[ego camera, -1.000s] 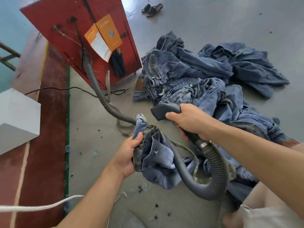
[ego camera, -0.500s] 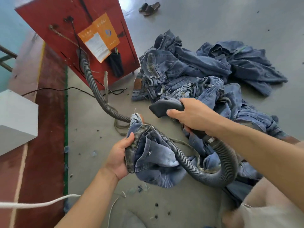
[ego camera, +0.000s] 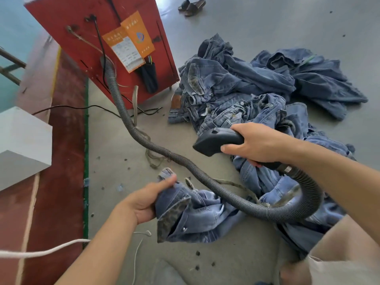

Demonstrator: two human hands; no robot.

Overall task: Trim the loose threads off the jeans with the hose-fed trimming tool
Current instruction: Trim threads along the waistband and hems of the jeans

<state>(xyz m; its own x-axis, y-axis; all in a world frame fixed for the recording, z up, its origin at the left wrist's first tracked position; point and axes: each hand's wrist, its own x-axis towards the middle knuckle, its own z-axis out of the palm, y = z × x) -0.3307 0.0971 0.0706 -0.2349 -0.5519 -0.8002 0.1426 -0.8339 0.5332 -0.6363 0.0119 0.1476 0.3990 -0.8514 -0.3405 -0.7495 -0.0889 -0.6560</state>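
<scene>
On the grey floor, at about six o'clock in the view, the left hand grips a bunched pair of jeans by its waistband, thumb laid along the top fold and fingers curled under the cloth, so a patterned lining shows at the turned-out edge. At three o'clock the right hand is wrapped around the handle of the black trimming tool, fingers curled beneath and thumb over the top; the tool's broad nose points toward nine o'clock and hangs in the air, apart from the held jeans. A ribbed grey hose leaves the back of the tool, loops down past the right forearm, crosses over the held jeans (it lies right on the denim there) and climbs to eleven o'clock, where it meets a red cabinet bearing an orange label and a black pouch. A heap of more jeans spreads from one to three o'clock. A pair of sandals sits at twelve o'clock, and a white rope trails in at eight o'clock.
</scene>
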